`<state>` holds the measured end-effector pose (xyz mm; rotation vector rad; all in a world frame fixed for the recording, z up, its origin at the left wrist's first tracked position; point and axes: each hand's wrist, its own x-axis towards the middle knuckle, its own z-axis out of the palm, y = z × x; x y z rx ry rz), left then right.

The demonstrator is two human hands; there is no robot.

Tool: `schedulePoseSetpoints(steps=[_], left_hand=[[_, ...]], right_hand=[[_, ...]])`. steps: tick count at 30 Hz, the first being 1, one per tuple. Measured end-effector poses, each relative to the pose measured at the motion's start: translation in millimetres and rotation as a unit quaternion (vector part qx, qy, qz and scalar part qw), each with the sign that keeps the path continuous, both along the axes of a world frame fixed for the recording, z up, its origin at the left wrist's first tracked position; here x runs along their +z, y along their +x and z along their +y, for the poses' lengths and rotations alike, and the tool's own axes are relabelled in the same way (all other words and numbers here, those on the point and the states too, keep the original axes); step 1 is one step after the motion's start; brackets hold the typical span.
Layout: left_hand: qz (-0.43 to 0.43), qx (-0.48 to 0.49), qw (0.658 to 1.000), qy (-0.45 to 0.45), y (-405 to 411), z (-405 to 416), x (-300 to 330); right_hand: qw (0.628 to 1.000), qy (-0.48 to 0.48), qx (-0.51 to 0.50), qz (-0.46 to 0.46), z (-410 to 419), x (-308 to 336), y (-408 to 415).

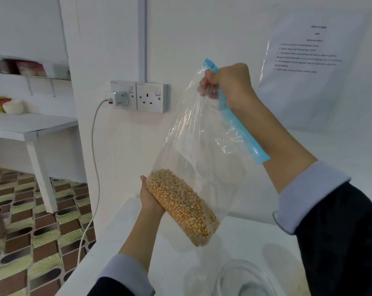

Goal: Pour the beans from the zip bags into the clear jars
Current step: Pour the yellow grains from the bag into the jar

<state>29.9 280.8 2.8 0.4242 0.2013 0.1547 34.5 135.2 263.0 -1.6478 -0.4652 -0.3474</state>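
A clear zip bag [202, 146] with a blue zip strip hangs in the air above the white table [138, 248]. Yellow beans [183, 207] fill its lower end. My right hand [230, 84] grips the bag's top by the blue strip, held high. My left hand [150, 199] cups the bean-filled bottom from the left and underneath. The round rim of a clear jar [244, 278] shows at the bottom edge of the view, below and to the right of the bag; it is blurred and what it holds cannot be told.
A double wall socket [139, 96] with a plugged charger and a white cable sits on the wall behind the bag. A printed sheet [306, 67] is taped to the wall at right. A white side table [29, 127] and patterned floor lie to the left.
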Motion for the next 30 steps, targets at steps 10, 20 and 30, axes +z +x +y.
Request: schedulePoseSetpoints(steps=[10, 20, 30], left_hand=[[-0.024, -0.022, 0.999, 0.02, -7.4, 14.4, 5.9], [-0.011, 0.001, 0.988, 0.155, -8.6, 41.8, 77.7], [-0.086, 0.035, 0.988, 0.126, -38.6, 62.2, 134.4]], right_hand=[[0.997, -0.014, -0.069, 0.009, -6.5, -7.4, -4.1], [0.997, 0.05, -0.059, -0.022, -59.5, 0.6, -30.0], [0.996, 0.071, -0.016, -0.05, -99.5, 2.6, -75.1]])
